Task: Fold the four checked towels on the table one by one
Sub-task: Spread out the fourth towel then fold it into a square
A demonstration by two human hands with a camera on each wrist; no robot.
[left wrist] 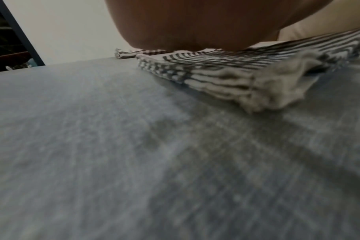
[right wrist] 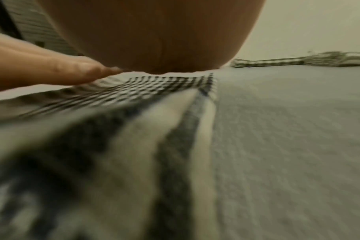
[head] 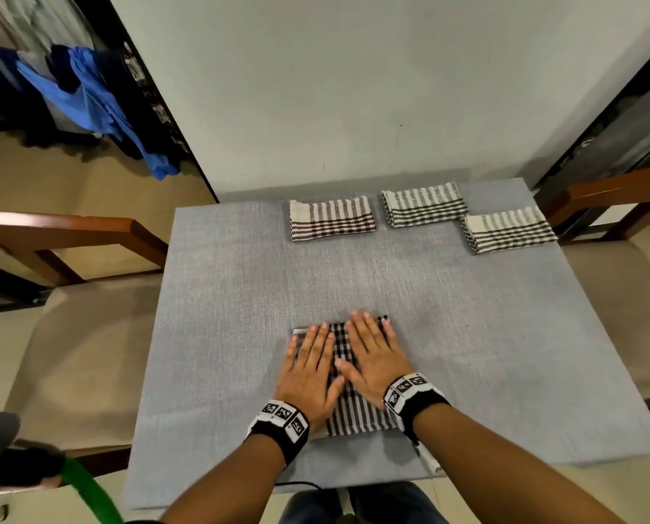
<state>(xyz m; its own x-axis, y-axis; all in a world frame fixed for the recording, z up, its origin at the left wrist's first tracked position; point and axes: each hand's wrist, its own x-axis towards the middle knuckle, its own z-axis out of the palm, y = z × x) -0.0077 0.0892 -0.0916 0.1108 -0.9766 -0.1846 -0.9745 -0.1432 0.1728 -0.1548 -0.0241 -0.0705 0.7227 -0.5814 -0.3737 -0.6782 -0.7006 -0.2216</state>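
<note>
Towels are the subject: three folded towels lie along the far edge of the grey table [head: 217, 296], namely the brown-checked towel [head: 332, 218], the middle towel [head: 424, 203] and the right-hand towel [head: 509, 229], the last two touching at a corner. Nearest me lies the fourth towel [head: 353, 414], folded to a narrow stack. I press it flat under my left hand [head: 311, 372] and my right hand [head: 377, 359], fingers [head: 317, 340] straight, spread and holding nothing. In the left wrist view, the near corner of this stack [left wrist: 273, 91] shows loose, uneven layers. I judge the risks as follows: on release the layers may spring apart; a sideways drag of either palm could shear the stack or ruck the table cover; carrying it by one edge could let it unfold.
</note>
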